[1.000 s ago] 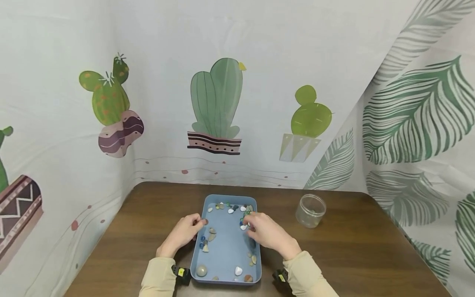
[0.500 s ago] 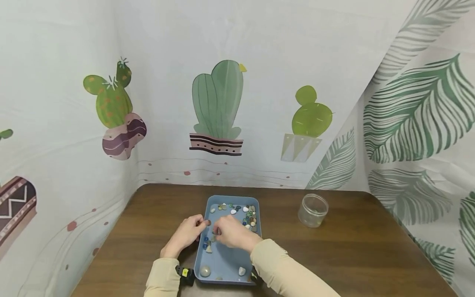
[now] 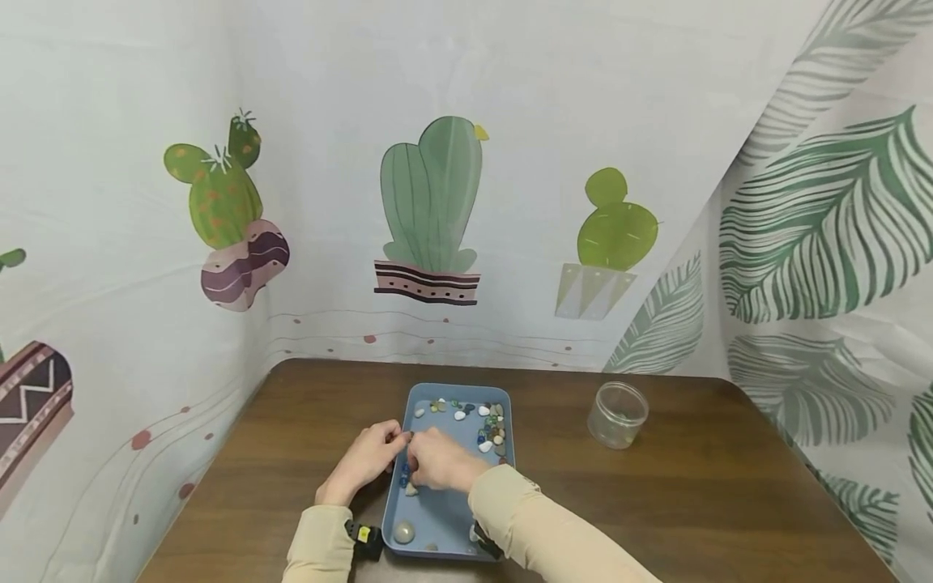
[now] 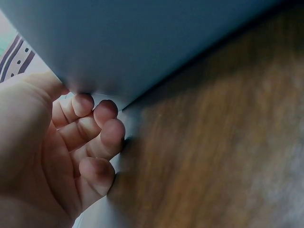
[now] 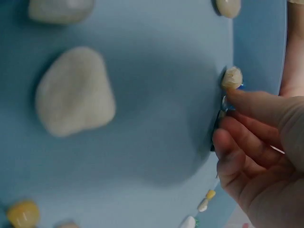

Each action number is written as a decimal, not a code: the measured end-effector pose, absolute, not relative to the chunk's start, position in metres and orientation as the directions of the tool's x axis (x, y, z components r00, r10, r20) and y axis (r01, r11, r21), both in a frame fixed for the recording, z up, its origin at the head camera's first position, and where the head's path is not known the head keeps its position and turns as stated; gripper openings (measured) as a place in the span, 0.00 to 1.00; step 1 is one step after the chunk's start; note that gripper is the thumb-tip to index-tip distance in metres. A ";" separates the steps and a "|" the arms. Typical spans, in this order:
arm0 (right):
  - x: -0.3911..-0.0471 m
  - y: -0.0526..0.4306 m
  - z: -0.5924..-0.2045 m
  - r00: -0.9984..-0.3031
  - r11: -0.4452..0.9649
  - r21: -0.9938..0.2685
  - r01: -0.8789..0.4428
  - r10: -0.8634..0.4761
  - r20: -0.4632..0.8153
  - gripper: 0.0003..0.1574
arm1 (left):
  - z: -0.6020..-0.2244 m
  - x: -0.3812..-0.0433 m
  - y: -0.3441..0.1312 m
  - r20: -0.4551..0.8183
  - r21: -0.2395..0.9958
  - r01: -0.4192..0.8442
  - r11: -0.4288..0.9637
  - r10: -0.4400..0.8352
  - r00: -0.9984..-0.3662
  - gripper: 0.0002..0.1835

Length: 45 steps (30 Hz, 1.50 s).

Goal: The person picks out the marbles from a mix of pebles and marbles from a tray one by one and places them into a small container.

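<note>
A light blue rectangular tray (image 3: 445,518) holds pebbles and glass beads. At its left rim, my left hand (image 3: 366,460) grips the edge, thumb over the top and curled fingers (image 4: 112,135) against the outer wall. My right hand (image 3: 440,460) reaches across to the left side, fingertips down among small stones. In the right wrist view, its thumb tip is right at a beige pebble (image 5: 232,77), beside blue glass beads (image 5: 227,103). A dark flat piece (image 5: 217,126) shows beside the fingertips; I cannot tell whether they pinch it.
Pebbles and beads cluster along the tray's right wall, including a white pebble (image 3: 485,446). A round grey stone (image 3: 404,532) lies in the near left corner. A clear plastic jar (image 3: 617,415) stands right of the tray on the brown wooden table (image 3: 692,486). A printed cloth hangs behind.
My right hand has moved left across the tray, from the right-hand stones to the left-side ones. The left hand keeps its grip on the rim.
</note>
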State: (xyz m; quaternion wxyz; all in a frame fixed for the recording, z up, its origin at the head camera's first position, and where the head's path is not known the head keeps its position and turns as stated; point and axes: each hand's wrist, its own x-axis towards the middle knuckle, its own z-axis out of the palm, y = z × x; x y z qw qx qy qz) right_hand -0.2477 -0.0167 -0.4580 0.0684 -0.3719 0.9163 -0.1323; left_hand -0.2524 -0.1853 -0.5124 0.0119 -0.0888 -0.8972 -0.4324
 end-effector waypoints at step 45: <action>-0.314 0.291 -0.444 -0.623 0.803 -0.267 -0.533 -0.159 0.766 0.05 | -0.512 -0.247 -0.185 0.052 0.810 0.115 0.575 0.125 -0.991 0.17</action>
